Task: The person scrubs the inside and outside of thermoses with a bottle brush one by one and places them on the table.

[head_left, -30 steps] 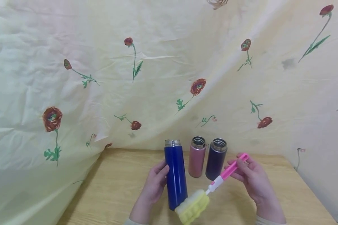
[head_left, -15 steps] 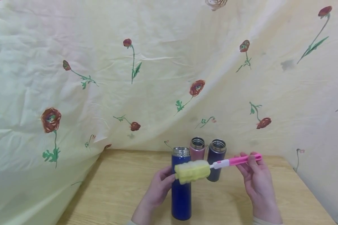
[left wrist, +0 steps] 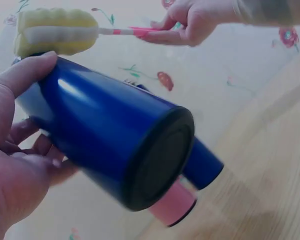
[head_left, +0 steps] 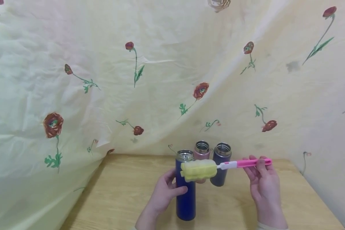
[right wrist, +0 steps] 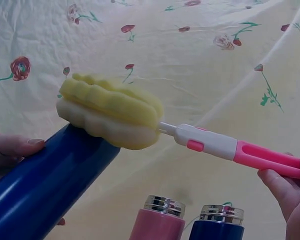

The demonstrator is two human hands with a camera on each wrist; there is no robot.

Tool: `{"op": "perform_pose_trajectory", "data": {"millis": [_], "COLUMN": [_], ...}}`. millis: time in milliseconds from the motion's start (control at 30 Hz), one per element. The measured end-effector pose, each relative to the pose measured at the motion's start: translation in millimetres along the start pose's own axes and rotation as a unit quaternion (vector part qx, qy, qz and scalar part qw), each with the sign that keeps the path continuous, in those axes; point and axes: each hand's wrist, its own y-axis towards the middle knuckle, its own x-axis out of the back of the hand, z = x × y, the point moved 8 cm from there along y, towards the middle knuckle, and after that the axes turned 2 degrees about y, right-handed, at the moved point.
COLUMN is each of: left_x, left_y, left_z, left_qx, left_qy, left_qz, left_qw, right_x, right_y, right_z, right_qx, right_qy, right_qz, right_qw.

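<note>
My left hand (head_left: 164, 194) grips a tall blue insulated bottle (head_left: 185, 203) round its side, with the thumb across the front. The bottle stands nearly upright in the head view, and its dark base (left wrist: 162, 157) shows in the left wrist view. Its steel mouth has no lid. By its pink handle (head_left: 249, 163), my right hand (head_left: 265, 187) pinches a bottle brush with a yellow and white sponge head (head_left: 199, 170). The brush lies almost level, its sponge in front of the bottle's upper part. Around the neck, the sponge appears to touch the bottle in the right wrist view.
Behind the blue bottle stand a pink bottle (right wrist: 158, 220) and a dark navy bottle (head_left: 219, 171), both lidless and upright on the wooden table (head_left: 115, 191). A flowered cloth (head_left: 161, 95) hangs behind and beside the table.
The brush has swung up from the bottle's base to lie level across its upper part. The bottle has shifted right and straightened. My left thumb has moved onto its front.
</note>
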Motion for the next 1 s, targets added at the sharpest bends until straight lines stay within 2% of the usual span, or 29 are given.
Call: {"op": "perform_pose_trajectory", "data": {"millis": [233,333,500,733,1000], "left_x": [3.8,0.7,-3.5,-0.1,-1.1], "left_y": [0.5,0.6,3.3,1.3,1.5], "left_z": [3.0,0.6,-4.0,1.4,-1.6], "left_qx": [-0.009,-0.014,-0.036,-0.018,-0.029], "left_qy": [0.019,0.015,-0.003,0.008,-0.001], "left_qz": [-0.039,-0.034,-0.020,-0.041,-0.020], "left_qw": [0.9990,0.9992,0.9991,0.9989,0.9994], "right_x": [-1.2,-2.8,-8.6,-5.5,2.5], "right_y": [-1.4,-1.8,-1.6,-4.2,-2.4], "right_z": [0.6,-1.2,-8.8,-17.1,-10.3], "right_qx": [0.016,0.025,0.034,0.027,0.020], "right_qy": [0.031,0.042,0.030,0.021,0.051], "right_qz": [-0.004,-0.026,-0.055,-0.070,-0.078], "right_qw": [0.999,0.998,0.997,0.997,0.995]}}
